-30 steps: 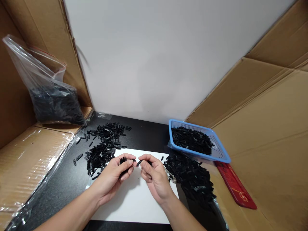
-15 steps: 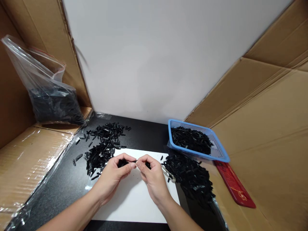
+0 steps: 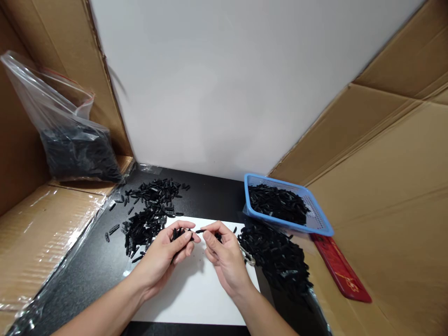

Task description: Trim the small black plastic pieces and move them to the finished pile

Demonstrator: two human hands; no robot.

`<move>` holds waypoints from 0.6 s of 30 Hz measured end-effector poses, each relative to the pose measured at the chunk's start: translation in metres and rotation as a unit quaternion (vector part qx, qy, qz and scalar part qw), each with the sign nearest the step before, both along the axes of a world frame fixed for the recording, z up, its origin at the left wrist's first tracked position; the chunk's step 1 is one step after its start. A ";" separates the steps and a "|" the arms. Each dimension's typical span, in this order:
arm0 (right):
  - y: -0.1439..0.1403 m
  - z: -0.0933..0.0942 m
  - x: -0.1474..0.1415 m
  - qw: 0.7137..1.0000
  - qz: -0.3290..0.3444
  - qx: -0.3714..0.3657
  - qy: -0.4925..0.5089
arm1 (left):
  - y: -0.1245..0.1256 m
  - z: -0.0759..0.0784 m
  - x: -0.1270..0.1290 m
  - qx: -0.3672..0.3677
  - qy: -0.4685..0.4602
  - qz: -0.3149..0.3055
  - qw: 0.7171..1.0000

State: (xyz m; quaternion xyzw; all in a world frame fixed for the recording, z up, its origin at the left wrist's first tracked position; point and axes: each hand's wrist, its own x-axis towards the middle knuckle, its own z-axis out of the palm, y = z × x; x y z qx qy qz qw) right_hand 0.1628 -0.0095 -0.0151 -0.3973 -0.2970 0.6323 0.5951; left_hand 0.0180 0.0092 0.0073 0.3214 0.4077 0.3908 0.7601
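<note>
My left hand (image 3: 168, 249) cups a few small black plastic pieces (image 3: 179, 234) over the white sheet (image 3: 196, 294); my right hand (image 3: 224, 256) pinches one piece (image 3: 200, 230) by its end. They look light, stiff and slippery, so fingertip grips near the ends suit them best.

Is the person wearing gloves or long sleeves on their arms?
No. The left hand and right hand are bare, with no gloves, rings or watch showing. Both forearms are bare too, with no sleeve as far as the picture reaches.
</note>
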 end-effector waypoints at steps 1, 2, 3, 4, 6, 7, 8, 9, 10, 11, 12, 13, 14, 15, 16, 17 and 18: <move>0.000 0.001 0.000 1.000 0.000 -0.001 0.000 | 0.001 -0.001 0.000 -0.001 -0.003 0.003 1.000; 0.000 0.001 0.000 1.000 0.000 -0.003 0.000 | 0.001 -0.001 0.000 -0.002 -0.006 0.006 1.000; 0.000 0.002 0.000 1.000 0.000 -0.005 -0.001 | 0.001 -0.001 0.000 -0.003 -0.008 0.009 1.000; 0.000 0.002 0.000 1.000 0.000 -0.007 -0.001 | 0.001 -0.001 -0.001 -0.003 -0.010 0.011 1.000; 0.000 0.003 0.000 1.000 0.004 -0.010 0.009 | 0.000 -0.001 -0.001 0.002 -0.008 0.007 1.000; -0.001 0.004 0.000 1.000 0.009 -0.011 0.020 | 0.000 0.000 -0.002 0.006 -0.004 0.001 1.000; -0.001 0.004 0.000 0.999 0.017 -0.011 0.032 | -0.001 0.001 -0.001 0.009 0.002 -0.006 1.000; -0.002 0.004 -0.001 0.999 0.028 -0.010 0.044 | -0.002 0.002 -0.001 0.013 0.009 -0.011 1.000; -0.002 0.005 -0.001 0.998 0.039 -0.010 0.052 | -0.004 0.003 -0.001 0.017 0.017 -0.015 1.000; -0.003 0.005 -0.001 0.997 0.049 -0.012 0.054 | -0.004 0.004 0.000 0.020 0.024 -0.018 0.999; -0.003 0.005 -0.001 0.997 0.058 -0.016 0.052 | -0.005 0.004 0.000 0.024 0.030 -0.020 0.999; -0.003 0.005 -0.002 0.996 0.064 -0.024 0.048 | -0.006 0.005 0.001 0.028 0.034 -0.021 0.999; -0.003 0.006 -0.003 0.996 0.068 -0.034 0.043 | -0.006 0.005 0.001 0.032 0.038 -0.023 0.999; -0.003 0.006 -0.003 0.996 0.069 -0.042 0.040 | -0.006 0.006 0.002 0.035 0.042 -0.024 0.998; -0.002 0.006 -0.003 0.996 0.067 -0.048 0.039 | -0.005 0.006 0.002 0.037 0.046 -0.026 0.998; -0.002 0.006 -0.003 0.996 0.064 -0.050 0.040 | -0.005 0.006 0.002 0.038 0.051 -0.025 0.998; -0.002 0.007 -0.003 0.996 0.060 -0.052 0.042 | -0.004 0.006 0.002 0.039 0.055 -0.022 0.997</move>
